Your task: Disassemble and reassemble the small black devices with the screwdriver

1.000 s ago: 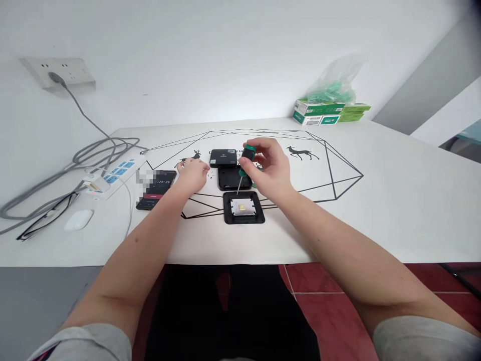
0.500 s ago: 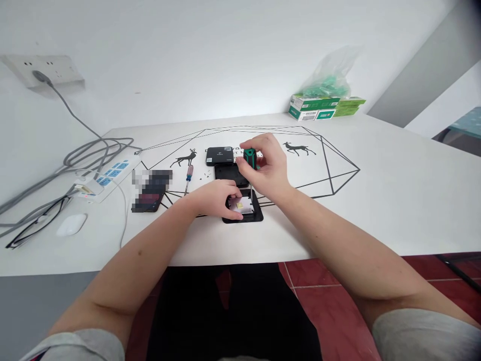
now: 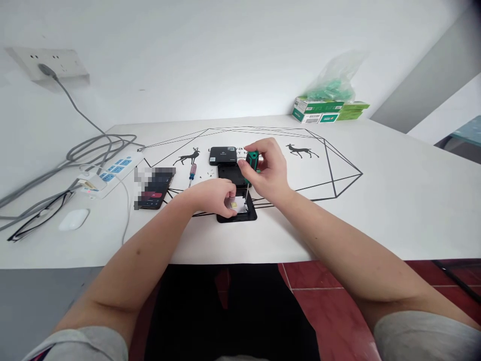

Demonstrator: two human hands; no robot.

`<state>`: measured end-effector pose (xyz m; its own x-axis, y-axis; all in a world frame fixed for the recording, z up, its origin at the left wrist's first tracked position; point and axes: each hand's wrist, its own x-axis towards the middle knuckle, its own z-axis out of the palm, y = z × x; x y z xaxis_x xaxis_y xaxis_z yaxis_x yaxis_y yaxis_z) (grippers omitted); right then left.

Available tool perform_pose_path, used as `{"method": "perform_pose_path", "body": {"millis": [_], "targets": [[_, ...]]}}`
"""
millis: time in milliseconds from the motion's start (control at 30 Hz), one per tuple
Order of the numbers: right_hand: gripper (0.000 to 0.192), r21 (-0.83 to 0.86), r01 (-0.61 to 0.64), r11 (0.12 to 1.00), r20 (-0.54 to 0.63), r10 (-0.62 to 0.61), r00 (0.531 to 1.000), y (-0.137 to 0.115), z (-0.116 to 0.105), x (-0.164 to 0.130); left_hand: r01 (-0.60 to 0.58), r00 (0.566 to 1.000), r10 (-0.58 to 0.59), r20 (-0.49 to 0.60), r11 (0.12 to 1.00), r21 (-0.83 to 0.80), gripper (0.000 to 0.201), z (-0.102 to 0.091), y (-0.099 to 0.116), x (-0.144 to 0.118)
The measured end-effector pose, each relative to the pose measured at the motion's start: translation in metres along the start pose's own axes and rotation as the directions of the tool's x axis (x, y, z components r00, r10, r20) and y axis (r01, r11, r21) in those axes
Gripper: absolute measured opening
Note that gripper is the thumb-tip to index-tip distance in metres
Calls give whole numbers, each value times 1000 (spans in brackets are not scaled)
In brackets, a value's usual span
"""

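Note:
A black device casing (image 3: 248, 217) with a silvery-white board (image 3: 239, 204) and a small yellow square in it lies near the table's front. Thumb and fingers of my left hand (image 3: 214, 195) are curled over its left side, holding it against the table. My right hand (image 3: 271, 168) is closed around the green and black handle of a screwdriver (image 3: 253, 161). The shaft points down, slightly tilted, with its tip at the board's right edge. Behind it lie an open black casing part (image 3: 229, 175), partly hidden, and a flat black box (image 3: 222, 156) with labels.
Left of the casing lie a second screwdriver (image 3: 193, 173), several tiny screws (image 3: 210, 173) and a phone (image 3: 158, 188). Farther left are a power strip (image 3: 114, 173), grey cables (image 3: 101, 145), glasses (image 3: 39, 218) and a white case (image 3: 74, 219). Green-white boxes (image 3: 317, 110) stand back right.
The casing has slid a little left with my left hand. The screwdriver now leans more, its tip moved from the board's upper right corner to lower along the right edge.

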<state>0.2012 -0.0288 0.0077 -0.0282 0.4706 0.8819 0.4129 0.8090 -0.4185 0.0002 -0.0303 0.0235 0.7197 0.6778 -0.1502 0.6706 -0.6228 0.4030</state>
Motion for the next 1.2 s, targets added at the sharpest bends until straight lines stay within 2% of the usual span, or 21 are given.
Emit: {"method": "perform_pose_path", "body": {"millis": [233,467,600,700,800,867,900,1067,1133,1200], "targets": [[18,12,-25,1000,41,25,999,2,0,0,22,1000,-22,-1,1000,-13,31,1,0,0],[19,-9,38,999,2,-38,999,3,2,-1,14,1000,-14,-11,1000,-20,31,3,-1,1],[34,11,-16,1000,-13,16,1000,3,5,-3,17,1000,-18,-14,999,-36,31,3,0,1],[45,139,-95,986,9,95,995,2,4,-1,9,1000,-10,-13,999,-34,30,4,0,0],[46,336,-185,923,137,146,980,2,1,6,-15,1000,14,-13,1000,-23,28,4,0,0],[49,403,-253,879,216,177,960,2,0,9,-20,1000,20,-20,1000,-20,28,4,0,0],[51,407,-272,872,215,199,956,3,0,10,-18,1000,17,-22,1000,-21,29,4,0,0],[55,250,-229,941,-26,243,970,5,4,3,-3,1000,2,-24,1000,-24,31,3,-1,0],[53,203,-201,958,-64,218,974,3,6,0,-20,999,19,-28,999,-27,29,4,-2,0],[51,175,-168,970,-84,185,979,1,8,-3,-84,995,83,-55,996,-10,26,6,-3,1]]}}
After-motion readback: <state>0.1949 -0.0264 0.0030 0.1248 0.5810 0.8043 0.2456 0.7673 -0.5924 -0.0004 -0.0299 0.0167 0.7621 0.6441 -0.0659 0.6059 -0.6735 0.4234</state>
